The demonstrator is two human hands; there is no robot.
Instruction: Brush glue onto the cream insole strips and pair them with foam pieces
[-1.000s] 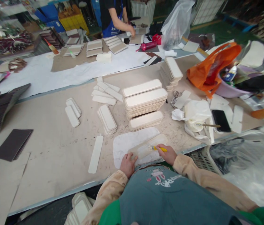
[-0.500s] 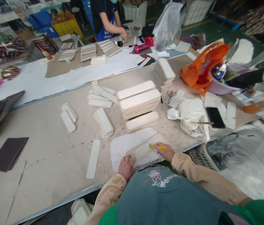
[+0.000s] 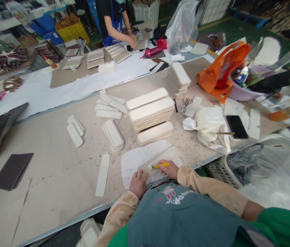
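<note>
A long beige strip with rounded ends [image 3: 169,154] lies slantwise on a white sheet [image 3: 131,158] close to my body. My right hand [image 3: 170,168] is closed around the yellow handle of a paintbrush [image 3: 156,166], whose bristles touch the strip left of its middle. On the strip's left end rest the fingers of my left hand [image 3: 138,184], apart and pressing it down. Just beyond the sheet stand stacks of similar pale strips [image 3: 151,111]. A single strip [image 3: 103,175] lies to the left of my left hand.
Right of the stacks are scissors [image 3: 186,104], a white plastic-wrapped tub [image 3: 208,123] with a stick across it, and a phone [image 3: 237,127]. A basket [image 3: 215,170] adjoins the table edge. Dark folded sheets [image 3: 11,171] lie left. Across the table a co-worker [image 3: 114,25] handles pieces.
My right hand has drawn the paintbrush leftward along the strip, toward my left hand. My left hand stays on the strip's end.
</note>
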